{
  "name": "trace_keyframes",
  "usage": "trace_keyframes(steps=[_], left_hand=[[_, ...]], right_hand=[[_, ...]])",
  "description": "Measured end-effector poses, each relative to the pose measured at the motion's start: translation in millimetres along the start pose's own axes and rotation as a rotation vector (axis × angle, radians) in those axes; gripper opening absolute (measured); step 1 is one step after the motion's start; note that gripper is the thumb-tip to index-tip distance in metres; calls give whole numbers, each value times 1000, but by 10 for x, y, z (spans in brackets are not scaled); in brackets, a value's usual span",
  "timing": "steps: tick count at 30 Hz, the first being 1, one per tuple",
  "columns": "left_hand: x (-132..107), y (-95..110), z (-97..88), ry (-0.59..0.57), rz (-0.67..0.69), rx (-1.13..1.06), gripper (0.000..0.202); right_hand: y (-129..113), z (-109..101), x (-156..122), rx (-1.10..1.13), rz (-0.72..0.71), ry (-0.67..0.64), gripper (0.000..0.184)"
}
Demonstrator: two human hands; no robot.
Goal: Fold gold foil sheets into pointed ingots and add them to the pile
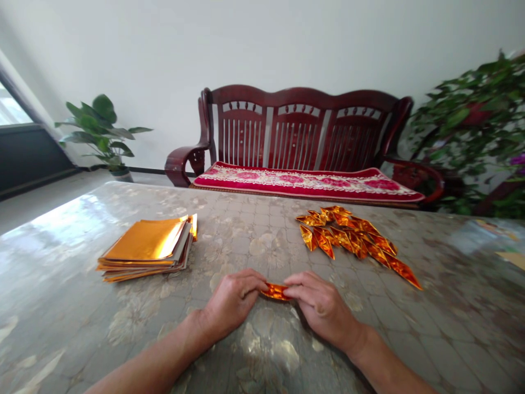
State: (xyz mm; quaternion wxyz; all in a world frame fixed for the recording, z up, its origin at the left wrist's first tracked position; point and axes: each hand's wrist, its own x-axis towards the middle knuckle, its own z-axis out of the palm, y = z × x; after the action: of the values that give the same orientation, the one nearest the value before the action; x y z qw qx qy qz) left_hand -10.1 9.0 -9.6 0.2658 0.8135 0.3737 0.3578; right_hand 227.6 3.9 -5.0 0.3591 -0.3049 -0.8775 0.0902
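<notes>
Between my two hands, low over the table, is a small folded piece of shiny orange-gold foil paper (275, 291). The fingers of my left hand (235, 298) pinch its left end, and those of my right hand (322, 303) pinch its right end. My fingers hide both tips of the piece. Beyond my left hand lies a stack of square gold foil sheets (143, 241), with grey edges showing. Past my right hand sits a spread-out heap of folded gold foil pieces (348, 235) with pointed ends.
A patterned, glossy covering lies over the table (229, 235). Behind it stands a dark red wooden bench (297, 128) with a red floral cushion (303, 180). Clear plastic (488, 235) rests at the right. Potted plants (102, 128) stand at both sides.
</notes>
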Motion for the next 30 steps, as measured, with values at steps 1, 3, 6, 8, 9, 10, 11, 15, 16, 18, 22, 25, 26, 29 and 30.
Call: trace_keyframes(steps=[1, 3, 6, 8, 9, 10, 11, 15, 16, 18, 22, 25, 26, 29, 30], left_hand=[[4, 8, -2, 4, -3, 5, 34], [11, 24, -10, 7, -7, 9, 34], [19, 38, -22, 10, -23, 10, 31], [23, 33, -23, 6, -34, -1, 26], [24, 26, -20, -1, -35, -13, 22], [24, 17, -16, -11, -36, -28, 18], [24, 6, -9, -22, -36, -41, 15], [15, -26, 24, -48, -39, -55, 14], [11, -28, 31, -48, -35, -56, 14], [3, -24, 38, -46, -26, -64, 16], [3, -5, 46, -45, -1, -78, 17], [22, 7, 54, -36, 23, -67, 19], [28, 12, 57, -34, 29, -61, 19], [37, 24, 63, -35, 41, -43, 21], [35, 27, 63, -38, 45, -40, 22]], right_hand=[[-7, 7, -3, 13, 4, -6, 32], [-21, 14, -8, 39, 16, -18, 33], [-39, 19, -19, 83, 42, -37, 36], [-52, 22, -25, 115, 70, -62, 37], [-58, 25, -26, 126, 85, -77, 36], [-65, 28, -25, 131, 101, -91, 34], [-70, 33, -24, 131, 117, -102, 31], [-76, 69, -23, 115, 148, -100, 24], [-73, 81, -25, 113, 146, -97, 24], [-65, 104, -29, 112, 141, -94, 22], [-50, 130, -30, 119, 135, -48, 21], [-43, 132, -16, 126, 140, 14, 20], [-43, 131, -9, 129, 144, 23, 20], [-48, 121, 14, 150, 154, 0, 21], [-50, 114, 20, 159, 157, -23, 23]])
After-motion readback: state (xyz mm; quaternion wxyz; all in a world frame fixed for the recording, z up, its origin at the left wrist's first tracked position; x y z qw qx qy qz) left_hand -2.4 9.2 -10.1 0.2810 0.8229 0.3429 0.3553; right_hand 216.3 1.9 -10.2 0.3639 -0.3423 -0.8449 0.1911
